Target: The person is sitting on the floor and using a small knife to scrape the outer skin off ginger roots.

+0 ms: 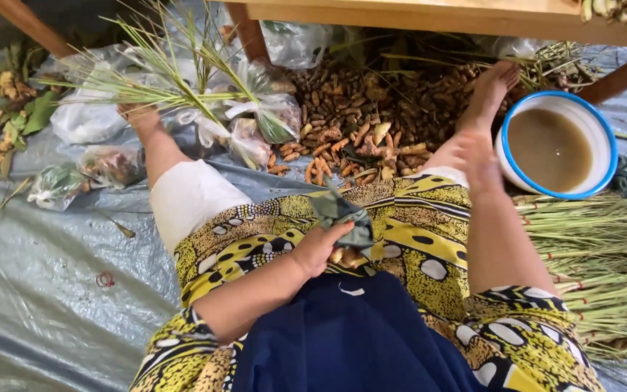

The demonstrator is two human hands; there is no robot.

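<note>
1. A grey-green cloth [339, 214] lies bunched on the lap, with pale roots [344, 256] tucked under it.
2. The left hand [321, 247] is closed on the cloth's lower end; the cloth runs up and away from it.
3. The right hand [479, 161] rests on the knee, well apart from the cloth and just beside the basin [604, 127]; I cannot tell whether it grips anything.

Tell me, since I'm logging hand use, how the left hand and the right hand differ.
The left hand rests in the lap, fingers closed around a crumpled green leaf; the right hand is stretched forward near the white bowl, holding nothing visible. Both are bare.
</note>
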